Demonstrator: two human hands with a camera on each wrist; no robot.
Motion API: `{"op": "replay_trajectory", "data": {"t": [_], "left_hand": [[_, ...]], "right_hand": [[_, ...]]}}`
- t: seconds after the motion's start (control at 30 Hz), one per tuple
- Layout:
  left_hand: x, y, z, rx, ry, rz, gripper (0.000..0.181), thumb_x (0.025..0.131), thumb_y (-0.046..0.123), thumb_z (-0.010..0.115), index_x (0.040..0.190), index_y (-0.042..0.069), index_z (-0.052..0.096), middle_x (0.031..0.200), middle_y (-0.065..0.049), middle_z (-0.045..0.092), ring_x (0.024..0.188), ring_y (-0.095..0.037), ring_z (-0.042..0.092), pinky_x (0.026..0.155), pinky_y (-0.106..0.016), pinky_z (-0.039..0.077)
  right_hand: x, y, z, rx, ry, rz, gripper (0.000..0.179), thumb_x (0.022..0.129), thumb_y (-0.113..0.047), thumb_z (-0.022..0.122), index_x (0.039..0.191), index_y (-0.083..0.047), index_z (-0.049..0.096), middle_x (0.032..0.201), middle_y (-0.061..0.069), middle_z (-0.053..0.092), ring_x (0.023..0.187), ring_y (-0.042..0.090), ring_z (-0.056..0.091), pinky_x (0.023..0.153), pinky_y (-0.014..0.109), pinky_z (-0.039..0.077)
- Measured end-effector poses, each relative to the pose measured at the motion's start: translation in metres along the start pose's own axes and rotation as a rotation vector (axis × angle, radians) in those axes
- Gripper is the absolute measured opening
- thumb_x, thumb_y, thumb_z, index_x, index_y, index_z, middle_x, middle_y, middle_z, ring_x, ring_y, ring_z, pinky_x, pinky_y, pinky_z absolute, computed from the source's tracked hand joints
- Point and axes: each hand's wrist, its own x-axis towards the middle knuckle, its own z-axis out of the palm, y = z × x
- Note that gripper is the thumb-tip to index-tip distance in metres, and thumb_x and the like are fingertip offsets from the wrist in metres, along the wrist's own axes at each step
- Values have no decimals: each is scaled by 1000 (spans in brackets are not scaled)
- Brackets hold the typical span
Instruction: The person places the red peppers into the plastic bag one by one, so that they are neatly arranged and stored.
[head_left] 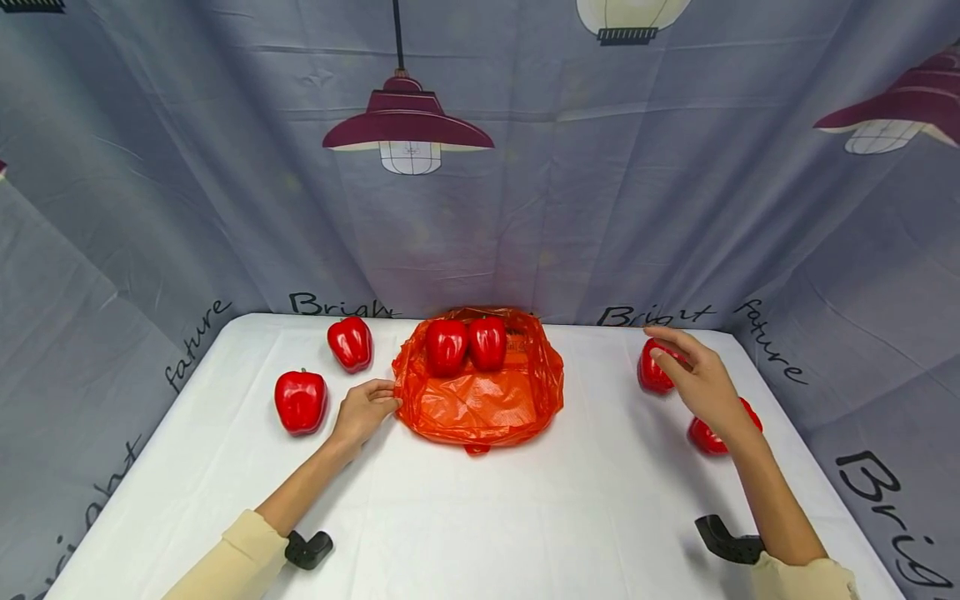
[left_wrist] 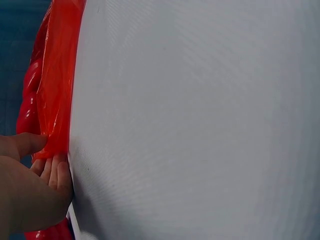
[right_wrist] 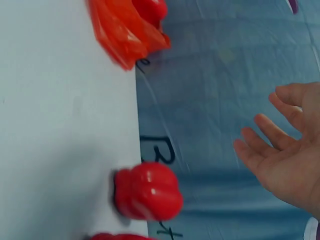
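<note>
An orange-red plastic bag [head_left: 480,408] lies opened out on the table, with two red bell peppers [head_left: 446,347] side by side in its far part. At the bag's left edge, my left hand [head_left: 365,410] pinches the plastic between thumb and fingers; the left wrist view shows the bag's rim [left_wrist: 57,100] in that grip. Over on the right, my right hand [head_left: 701,379] hovers with spread, slightly bent fingers above a red bell pepper [head_left: 651,371]. The right wrist view shows the hand [right_wrist: 290,145] apart from that pepper [right_wrist: 150,191], holding nothing. Another bell pepper [head_left: 708,437] is partly hidden under the right forearm.
Two more red bell peppers stand left of the bag, one farther back [head_left: 350,343] and one nearer [head_left: 301,402]. All rests on a white-covered table [head_left: 525,517]. A grey-blue curtain [head_left: 525,208] with printed lamps and lettering hangs behind and along both sides.
</note>
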Motion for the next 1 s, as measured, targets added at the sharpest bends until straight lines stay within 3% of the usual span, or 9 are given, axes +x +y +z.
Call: {"op": "replay_trajectory", "data": {"t": [0.27,0.6,0.7,0.8,0.9,1.0], "left_hand": [[-1,-1,-1,-10,0,-1,33,90,3,68,122,-4,65,112,-17,68,103,-26,63,85,-27,54],[1,-1,0,-3,4,-2,33,91,4,67,123,-3,65,114,-17,68,106,-26,63,87,-28,54],[1,-2,0,-7,4,5,32,92,3,67,123,-4,65,113,-17,68,105,-27,63,85,-26,54],[2,-2,1,-17,2,5,32,91,3,67,123,-5,64,113,-18,68,104,-26,63,84,-25,54],[2,-2,1,-25,1,8,32,91,3,67,122,-5,64,113,-18,68,104,-26,63,83,-24,53],[1,-3,1,-28,1,15,32,91,3,67,122,-5,65,114,-19,68,104,-27,63,83,-24,53]], "right_hand": [[-23,18,-14,-29,105,14,42,105,-24,52,142,-4,52,141,16,52,129,9,48,92,6,38],[-56,47,-33,-19,291,253,47,105,-26,52,149,-11,48,152,14,43,141,22,39,97,6,33],[-62,51,-37,0,312,364,49,104,-30,51,151,-16,46,157,15,36,144,27,32,106,16,31],[-65,54,-38,28,321,455,51,104,-35,51,153,-21,43,161,15,28,147,31,24,115,33,25],[-66,58,-40,63,326,514,53,103,-37,52,154,-24,42,163,13,22,149,33,19,116,46,22],[-67,64,-41,117,334,576,56,102,-38,53,155,-27,39,165,11,17,150,31,14,114,52,24]]}}
